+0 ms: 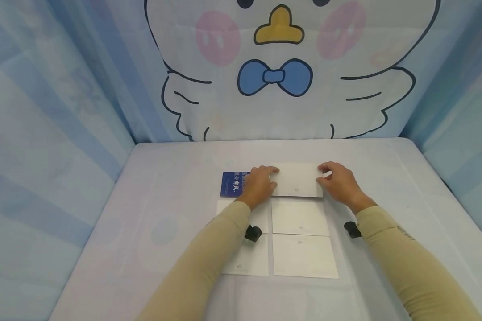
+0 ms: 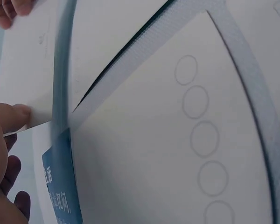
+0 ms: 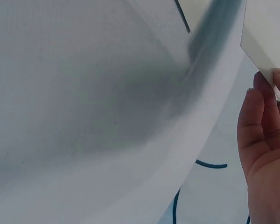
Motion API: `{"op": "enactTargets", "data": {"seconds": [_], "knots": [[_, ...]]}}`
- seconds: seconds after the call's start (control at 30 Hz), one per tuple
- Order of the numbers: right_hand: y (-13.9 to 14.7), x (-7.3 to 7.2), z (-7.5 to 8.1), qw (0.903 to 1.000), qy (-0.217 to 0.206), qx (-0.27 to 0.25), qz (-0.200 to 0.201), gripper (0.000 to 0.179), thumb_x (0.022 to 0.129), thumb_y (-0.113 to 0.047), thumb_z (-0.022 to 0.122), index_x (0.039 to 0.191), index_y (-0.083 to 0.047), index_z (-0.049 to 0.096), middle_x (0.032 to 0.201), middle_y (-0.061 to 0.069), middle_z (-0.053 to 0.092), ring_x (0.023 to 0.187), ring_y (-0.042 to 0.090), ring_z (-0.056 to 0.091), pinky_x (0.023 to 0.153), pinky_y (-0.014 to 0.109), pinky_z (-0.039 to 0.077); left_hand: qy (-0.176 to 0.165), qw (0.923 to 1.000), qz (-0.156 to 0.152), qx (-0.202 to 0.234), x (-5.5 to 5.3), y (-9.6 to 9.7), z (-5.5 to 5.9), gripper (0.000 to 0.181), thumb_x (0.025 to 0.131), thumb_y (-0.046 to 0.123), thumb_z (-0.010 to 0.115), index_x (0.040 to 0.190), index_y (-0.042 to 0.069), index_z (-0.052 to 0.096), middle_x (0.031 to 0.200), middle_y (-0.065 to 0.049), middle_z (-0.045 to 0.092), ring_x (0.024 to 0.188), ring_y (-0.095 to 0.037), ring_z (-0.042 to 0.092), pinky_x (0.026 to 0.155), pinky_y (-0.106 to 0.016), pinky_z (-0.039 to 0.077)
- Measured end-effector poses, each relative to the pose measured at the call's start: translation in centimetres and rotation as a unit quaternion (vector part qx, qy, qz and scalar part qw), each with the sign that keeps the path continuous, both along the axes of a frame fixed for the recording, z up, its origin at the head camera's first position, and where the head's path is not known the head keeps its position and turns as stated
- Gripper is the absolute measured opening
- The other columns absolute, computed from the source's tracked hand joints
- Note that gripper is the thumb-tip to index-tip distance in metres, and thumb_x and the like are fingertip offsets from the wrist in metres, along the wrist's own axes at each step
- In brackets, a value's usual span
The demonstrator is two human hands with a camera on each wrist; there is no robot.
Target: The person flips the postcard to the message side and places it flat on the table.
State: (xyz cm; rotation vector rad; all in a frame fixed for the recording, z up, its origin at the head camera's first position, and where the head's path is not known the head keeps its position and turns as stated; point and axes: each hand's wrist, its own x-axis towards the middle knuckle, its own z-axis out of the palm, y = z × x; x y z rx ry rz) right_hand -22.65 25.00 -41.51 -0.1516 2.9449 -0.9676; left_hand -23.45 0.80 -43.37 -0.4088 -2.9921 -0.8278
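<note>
Both hands hold a white postcard [image 1: 297, 179] by its short sides at the back of the layout. My left hand [image 1: 259, 185] pinches its left edge, the thumb [image 2: 11, 116] on the card's face in the left wrist view. On the opposite edge, my right hand [image 1: 342, 186] pinches between thumb and fingers, also seen in the right wrist view. Partly under the left hand lies a blue card [image 1: 230, 184] with white printed characters. Nearer me are white postcards in two columns, including one [image 1: 299, 216] just in front of the held card; another shows printed circles [image 2: 204, 139].
A front-right postcard [image 1: 305, 256] and a front-left postcard [image 1: 249, 258] lie on the pale tablecloth [image 1: 164, 267]; my left sleeve partly covers the left one. Black wrist cameras [image 1: 253, 233] hang under both forearms. A curtain [image 1: 273, 116] with a cartoon print stands behind the table.
</note>
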Motion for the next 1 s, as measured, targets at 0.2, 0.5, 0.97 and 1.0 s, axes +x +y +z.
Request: {"op": "enactTargets", "data": {"seconds": [0.2,0.5,0.97,1.0], "knots": [[0.0,-0.4,-0.8,0.9996,-0.027,0.009,0.006,0.053,0.095,-0.012,0.061,0.141,0.007,0.045,0.137,0.026,0.047,0.108,0.038,0.056,0.092,0.051,0.049,-0.008,0.9985,-0.006,-0.055,0.2,0.2,-0.5,0.044,0.096,0.027,0.069,0.139,0.025,0.061,0.138,-0.001,0.059,0.12,-0.025,0.051,0.095,-0.042,0.04],[-0.5,-0.8,-1.7,0.9983,-0.044,0.034,0.02,0.059,0.093,-0.011,0.061,0.145,0.008,0.041,0.137,0.027,0.045,0.101,0.036,0.053,0.089,0.05,0.047,-0.013,0.9963,-0.001,-0.085,0.3,0.3,-1.5,0.049,0.097,0.032,0.067,0.144,0.026,0.055,0.143,-0.001,0.053,0.129,-0.026,0.044,0.102,-0.049,0.034],[-0.7,-0.7,-2.0,0.9957,-0.066,0.06,0.023,0.06,0.094,-0.009,0.062,0.147,0.009,0.04,0.142,0.03,0.043,0.107,0.039,0.052,0.102,0.056,0.041,-0.036,0.9951,-0.014,-0.091,0.3,0.4,-1.8,0.05,0.097,0.034,0.067,0.145,0.026,0.054,0.145,-0.001,0.052,0.131,-0.025,0.041,0.104,-0.051,0.031],[-0.7,-0.7,-2.0,0.9956,-0.067,0.062,0.022,0.06,0.094,-0.009,0.062,0.146,0.008,0.041,0.142,0.03,0.043,0.106,0.039,0.052,0.102,0.056,0.041,-0.038,0.995,-0.017,-0.091,0.4,0.4,-1.9,0.051,0.097,0.034,0.067,0.145,0.026,0.054,0.145,-0.001,0.052,0.131,-0.026,0.04,0.104,-0.051,0.031]]}}
